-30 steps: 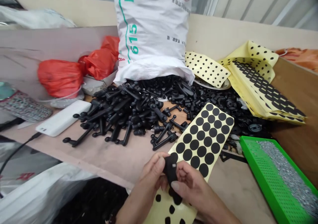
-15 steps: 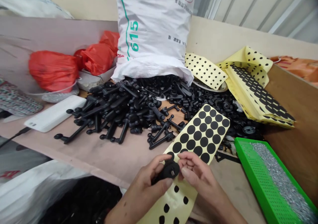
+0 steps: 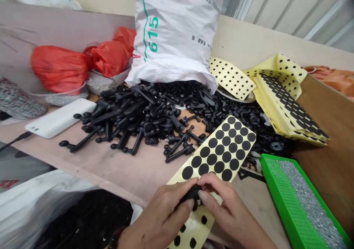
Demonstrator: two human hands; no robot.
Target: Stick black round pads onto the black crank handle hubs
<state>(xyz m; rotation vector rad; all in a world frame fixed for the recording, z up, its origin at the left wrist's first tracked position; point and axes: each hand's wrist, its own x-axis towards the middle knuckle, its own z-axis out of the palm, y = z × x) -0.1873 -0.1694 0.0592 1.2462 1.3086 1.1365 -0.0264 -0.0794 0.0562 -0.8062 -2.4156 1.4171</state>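
Note:
Near the bottom centre, a black plastic part (image 3: 190, 196) with a round end is gripped in my left hand (image 3: 164, 210), mostly hidden by the fingers. Thumb and fingers of my right hand (image 3: 228, 206) close on its right edge, so both hands hold the same piece. A small metallic bit shows by the right thumb. Under the hands lies a yellow sheet of round black stickers (image 3: 208, 150); its upper part carries large discs, while smaller dark dots show on the glossy part below.
Behind lies a heap of black plastic arms and fittings (image 3: 129, 118), spilling from a white sack (image 3: 177, 28). A green tray (image 3: 279, 197) of small metal pieces stands right, below more sticker sheets (image 3: 279, 105). A white power bank-like block (image 3: 59, 118) and red bags (image 3: 59, 68) are left.
My right hand has closed in on the black part and now pinches its edge. The part's round face has tilted out of sight. The view has shifted slightly.

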